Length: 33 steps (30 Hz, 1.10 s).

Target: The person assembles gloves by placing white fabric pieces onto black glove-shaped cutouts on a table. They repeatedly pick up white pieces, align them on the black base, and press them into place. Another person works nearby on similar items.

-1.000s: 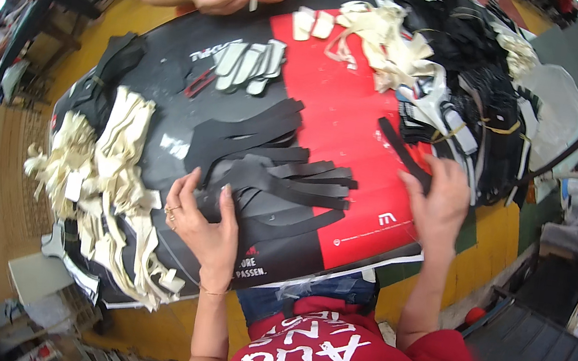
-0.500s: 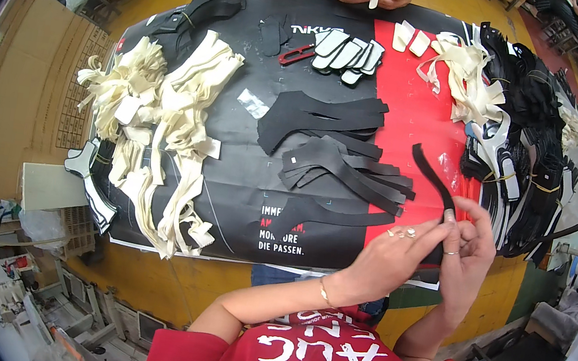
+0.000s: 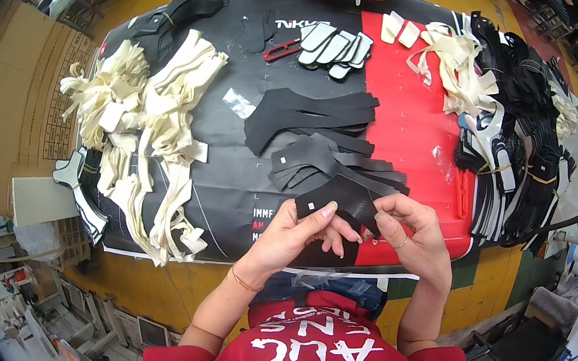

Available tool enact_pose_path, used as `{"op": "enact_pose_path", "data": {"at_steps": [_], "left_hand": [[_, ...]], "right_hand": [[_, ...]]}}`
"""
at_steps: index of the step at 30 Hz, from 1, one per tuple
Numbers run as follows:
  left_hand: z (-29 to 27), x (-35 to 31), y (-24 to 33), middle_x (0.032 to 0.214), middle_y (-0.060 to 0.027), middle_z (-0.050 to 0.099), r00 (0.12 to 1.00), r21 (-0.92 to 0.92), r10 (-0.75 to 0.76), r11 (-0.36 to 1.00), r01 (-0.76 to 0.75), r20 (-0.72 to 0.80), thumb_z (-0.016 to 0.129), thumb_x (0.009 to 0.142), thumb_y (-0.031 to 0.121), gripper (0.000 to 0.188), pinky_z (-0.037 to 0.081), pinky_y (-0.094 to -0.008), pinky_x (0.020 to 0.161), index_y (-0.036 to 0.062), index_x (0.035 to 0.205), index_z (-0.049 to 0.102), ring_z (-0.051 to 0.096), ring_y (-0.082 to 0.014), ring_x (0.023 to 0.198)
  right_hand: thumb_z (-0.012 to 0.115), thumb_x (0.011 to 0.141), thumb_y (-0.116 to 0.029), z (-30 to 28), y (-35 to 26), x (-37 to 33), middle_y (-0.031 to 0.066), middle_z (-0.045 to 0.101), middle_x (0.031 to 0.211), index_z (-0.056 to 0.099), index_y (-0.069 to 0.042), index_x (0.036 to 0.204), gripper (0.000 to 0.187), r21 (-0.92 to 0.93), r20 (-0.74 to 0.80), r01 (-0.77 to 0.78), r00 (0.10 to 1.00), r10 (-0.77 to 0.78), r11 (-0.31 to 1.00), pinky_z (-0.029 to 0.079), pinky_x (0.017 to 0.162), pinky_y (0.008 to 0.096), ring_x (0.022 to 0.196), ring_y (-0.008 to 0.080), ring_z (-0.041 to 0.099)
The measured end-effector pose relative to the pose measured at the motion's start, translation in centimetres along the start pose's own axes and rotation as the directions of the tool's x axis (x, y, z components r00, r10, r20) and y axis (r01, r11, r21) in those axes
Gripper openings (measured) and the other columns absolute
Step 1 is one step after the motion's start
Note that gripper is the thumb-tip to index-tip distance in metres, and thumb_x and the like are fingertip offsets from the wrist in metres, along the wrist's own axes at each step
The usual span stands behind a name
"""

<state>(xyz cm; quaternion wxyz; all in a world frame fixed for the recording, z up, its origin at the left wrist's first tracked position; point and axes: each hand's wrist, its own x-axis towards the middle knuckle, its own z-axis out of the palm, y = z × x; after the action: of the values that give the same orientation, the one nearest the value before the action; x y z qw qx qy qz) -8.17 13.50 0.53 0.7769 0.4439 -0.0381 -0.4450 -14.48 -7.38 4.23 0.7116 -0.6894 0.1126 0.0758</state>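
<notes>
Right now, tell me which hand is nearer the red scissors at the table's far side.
Left. The left hand sits below the red scissors, slightly to their right; the right hand is farther right. Both hold a black piece.

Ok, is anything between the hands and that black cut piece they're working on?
Nothing visible. The left hand and the right hand both already hold the black cut piece at its lower edge, above the near side of the table. The stack of black pieces lies behind it.

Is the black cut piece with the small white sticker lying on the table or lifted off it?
Lifted: both hands, left hand and right hand, pinch the black cut piece above the table's near edge.
</notes>
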Motion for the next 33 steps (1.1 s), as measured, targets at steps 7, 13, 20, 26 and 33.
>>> {"op": "enact_pose_path", "data": {"at_steps": [7, 13, 20, 26, 33], "left_hand": [[-1.4, 0.0, 0.6, 0.070, -0.0004, 0.068, 0.813, 0.710, 0.443, 0.703, -0.053, -0.378, 0.072, 0.093, 0.013, 0.019, 0.037, -0.0212, 0.046, -0.0011, 0.105, 0.071, 0.050, -0.0014, 0.052], [-5.2, -1.9, 2.5, 0.094, -0.0123, 0.067, 0.588, 0.962, 0.774, 0.272, 0.027, -0.235, 0.075, 0.086, 0.008, 0.024, 0.050, -0.0336, 0.070, 0.0007, 0.108, 0.069, 0.060, -0.0221, 0.072], [-3.5, -5.8, -1.2, 0.108, -0.0105, 0.060, 0.746, 0.980, 0.636, 0.100, 0.175, -0.198, 0.081, 0.082, 0.023, 0.035, 0.041, -0.0399, 0.087, 0.0069, 0.111, 0.070, 0.058, -0.0290, 0.099], [-1.7, -5.4, -3.1, 0.106, -0.0102, 0.059, 0.741, 0.973, 0.634, 0.090, 0.212, -0.220, 0.081, 0.080, 0.017, 0.034, 0.040, -0.0401, 0.085, 0.0062, 0.111, 0.070, 0.058, -0.0284, 0.097], [-1.9, -5.6, -2.6, 0.100, -0.0109, 0.062, 0.791, 0.974, 0.569, 0.132, 0.182, -0.224, 0.078, 0.082, 0.012, 0.034, 0.041, -0.0380, 0.081, 0.0055, 0.113, 0.066, 0.060, -0.0283, 0.094]], "right_hand": [[0.075, 0.090, -0.010, 1.8, 0.2, 3.2, -0.0020, 0.054, 0.057, 0.068, 0.002, 0.089, 0.014, -0.534, -0.101, 0.119, 0.974, -0.203, 0.837, 0.031, 0.049, 0.0252, 0.053, 0.0045, 0.040], [0.077, 0.087, -0.027, 4.6, 2.0, 6.8, 0.0071, 0.062, 0.077, 0.069, -0.005, 0.098, 0.026, -0.837, -0.137, 0.107, 0.909, -0.394, 0.537, 0.044, 0.064, 0.0386, 0.070, 0.0241, 0.059], [0.077, 0.084, -0.030, 4.5, 3.2, 3.4, 0.0059, 0.061, 0.101, 0.069, -0.009, 0.110, 0.034, -0.905, 0.038, 0.277, 0.807, -0.589, 0.322, 0.043, 0.084, 0.0426, 0.096, 0.0262, 0.057], [0.076, 0.084, -0.029, 6.1, 4.6, 1.1, 0.0056, 0.060, 0.095, 0.067, -0.005, 0.110, 0.037, -0.836, 0.123, 0.287, 0.928, -0.351, 0.468, 0.042, 0.079, 0.0374, 0.089, 0.0259, 0.057], [0.078, 0.083, -0.022, 6.4, 5.0, 0.5, 0.0055, 0.060, 0.088, 0.064, -0.006, 0.099, 0.026, -0.770, 0.080, 0.287, 0.929, -0.361, 0.570, 0.042, 0.077, 0.0378, 0.085, 0.0245, 0.058]]}}
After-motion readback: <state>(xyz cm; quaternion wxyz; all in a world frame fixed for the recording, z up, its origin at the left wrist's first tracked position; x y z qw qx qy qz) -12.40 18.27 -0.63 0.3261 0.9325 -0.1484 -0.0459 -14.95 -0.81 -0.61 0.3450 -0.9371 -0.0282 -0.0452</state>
